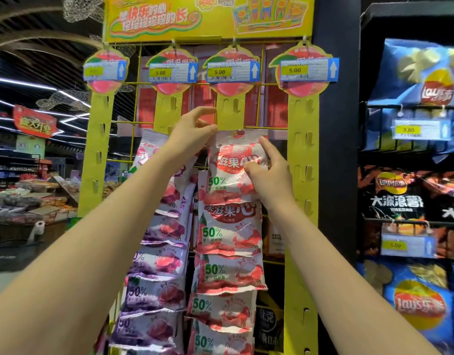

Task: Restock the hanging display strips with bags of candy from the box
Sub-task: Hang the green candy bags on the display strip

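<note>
Four yellow display strips hang from the wire rack [249, 84] under the yellow header sign [208, 16], and both arms are up at the third strip [229, 112] from the left. Left hand [195, 131] is at the top left corner of a red candy bag [236, 170], fingers curled and pinching the bag's silver top edge right where it meets the strip. Right hand [269, 172] is on the bag's right side, thumb pressed on the printed front and fingers wrapped round the edge, gripping it. The bag sits at the top of a column of red bags [228, 272] running down this strip, each overlapping the next. Whether its hang hole is on a hook, hard to tell, the left hand's fingers cover that spot. Just to the left, the second strip [167, 111] carries a column of purple bags [156, 278], its upper hooks bare. Far left strip [97, 149] and far right strip [304, 175] show only bare hooks. Each strip has a peach-shaped topper with a price tag [231, 70] reading 5.00. Off to the right, a dark rack holds blue chip bags [423, 73] and black chip bags [400, 196]. Store aisles stretch away on the left.
</note>
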Tool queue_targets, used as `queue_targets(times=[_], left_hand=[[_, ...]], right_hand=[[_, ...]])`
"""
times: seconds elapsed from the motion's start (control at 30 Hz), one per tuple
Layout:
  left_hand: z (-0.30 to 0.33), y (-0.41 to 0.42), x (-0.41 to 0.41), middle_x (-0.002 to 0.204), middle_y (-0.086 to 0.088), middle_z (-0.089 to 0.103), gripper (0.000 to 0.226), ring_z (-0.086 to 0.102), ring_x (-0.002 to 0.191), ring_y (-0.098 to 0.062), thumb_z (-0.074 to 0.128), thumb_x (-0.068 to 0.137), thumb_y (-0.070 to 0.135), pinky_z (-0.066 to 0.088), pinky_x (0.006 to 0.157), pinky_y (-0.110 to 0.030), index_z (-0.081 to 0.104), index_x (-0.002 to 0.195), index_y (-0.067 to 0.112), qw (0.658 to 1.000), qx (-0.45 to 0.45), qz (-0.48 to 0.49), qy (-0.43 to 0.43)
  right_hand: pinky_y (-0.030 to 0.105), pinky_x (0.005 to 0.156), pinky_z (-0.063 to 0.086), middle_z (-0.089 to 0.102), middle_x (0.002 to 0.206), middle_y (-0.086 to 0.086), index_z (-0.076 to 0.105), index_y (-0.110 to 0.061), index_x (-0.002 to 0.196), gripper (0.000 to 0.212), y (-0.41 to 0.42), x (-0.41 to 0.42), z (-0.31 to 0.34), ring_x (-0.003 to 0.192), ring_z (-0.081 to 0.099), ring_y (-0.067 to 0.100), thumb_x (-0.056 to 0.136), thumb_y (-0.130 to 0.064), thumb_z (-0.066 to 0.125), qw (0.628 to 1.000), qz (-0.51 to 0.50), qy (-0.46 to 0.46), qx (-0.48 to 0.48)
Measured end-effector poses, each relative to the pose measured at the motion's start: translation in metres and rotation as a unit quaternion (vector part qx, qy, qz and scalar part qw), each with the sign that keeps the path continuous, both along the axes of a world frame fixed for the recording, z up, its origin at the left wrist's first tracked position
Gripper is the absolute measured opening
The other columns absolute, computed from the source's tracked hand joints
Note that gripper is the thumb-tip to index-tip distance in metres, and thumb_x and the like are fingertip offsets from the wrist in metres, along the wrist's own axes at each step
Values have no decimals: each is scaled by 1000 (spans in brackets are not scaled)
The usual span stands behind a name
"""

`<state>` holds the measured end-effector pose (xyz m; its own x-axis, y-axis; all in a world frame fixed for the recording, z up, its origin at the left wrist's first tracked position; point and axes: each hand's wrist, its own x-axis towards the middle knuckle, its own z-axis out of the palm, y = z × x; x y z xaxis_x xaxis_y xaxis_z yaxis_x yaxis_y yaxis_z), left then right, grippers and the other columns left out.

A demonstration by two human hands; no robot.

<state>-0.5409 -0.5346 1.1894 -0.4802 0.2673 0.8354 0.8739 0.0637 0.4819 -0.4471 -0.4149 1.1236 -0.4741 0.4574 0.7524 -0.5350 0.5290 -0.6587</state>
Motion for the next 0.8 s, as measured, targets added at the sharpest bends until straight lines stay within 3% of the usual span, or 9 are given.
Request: queue_targets(times=[0.07,0.13,0.2,0.33,0.43,0.53,0.6,0.67,0.8], left_hand=[[-2,0,-1,77,7,55,43,54,62,-2,56,90,10,43,51,-7,49,130,21,1000,1,-5,4],[-4,1,-1,80,6,55,46,54,65,-2,58,87,7,44,52,-4,49,131,21,1000,10,-10,5],[-4,1,-1,80,5,54,47,53,66,-4,58,86,7,46,57,-8,50,130,21,1000,14,-10,10],[-4,0,-4,83,3,57,45,54,75,-12,58,86,10,50,75,-27,50,129,23,1000,10,-10,21],[-4,-2,-4,82,6,56,47,54,74,-7,58,87,9,48,69,-18,49,131,23,999,1,-4,34],[-7,-2,-4,82,9,55,51,52,72,-1,58,87,6,45,59,-5,47,134,24,999,-4,0,40],[-9,-2,-4,82,10,55,52,51,71,0,58,88,6,44,56,-3,46,135,23,999,-2,-1,45],[-11,-1,-4,82,8,56,51,52,71,-2,58,88,7,44,57,-4,46,136,23,998,4,6,56],[-14,1,1,92,-3,59,49,56,81,-15,55,88,5,47,68,-21,48,134,20,995,12,46,87]], right_hand=[[11,86,38,44,143,-5,38,-26,142,58,-2,0,-4,119,50,8,89,-13,57,1000,-20,-9,4],[23,98,40,43,145,-5,37,-26,143,59,-6,0,-7,128,44,14,89,-14,57,999,-32,-14,0],[27,103,37,43,145,-5,37,-26,143,59,-7,0,-7,131,41,15,89,-14,57,999,-46,-13,-1],[23,98,36,42,145,-7,37,-25,143,59,-9,2,-3,132,39,13,89,-13,57,999,-47,-9,5],[32,107,37,43,145,-6,37,-26,142,59,-13,0,-6,132,40,16,88,-15,58,998,-57,-10,1],[41,105,42,45,144,-4,37,-25,143,59,-16,-1,-14,128,45,19,88,-17,57,996,-83,-13,11],[37,107,40,45,144,-4,37,-24,143,58,-16,2,-17,130,44,19,89,-19,56,992,-119,-23,41],[33,102,40,46,143,-5,35,-25,144,57,-15,5,-19,130,45,18,90,-25,56,983,-161,-36,79],[33,96,43,48,141,-4,33,-29,144,55,-13,7,-23,127,46,19,93,-35,52,965,-218,-67,131]])
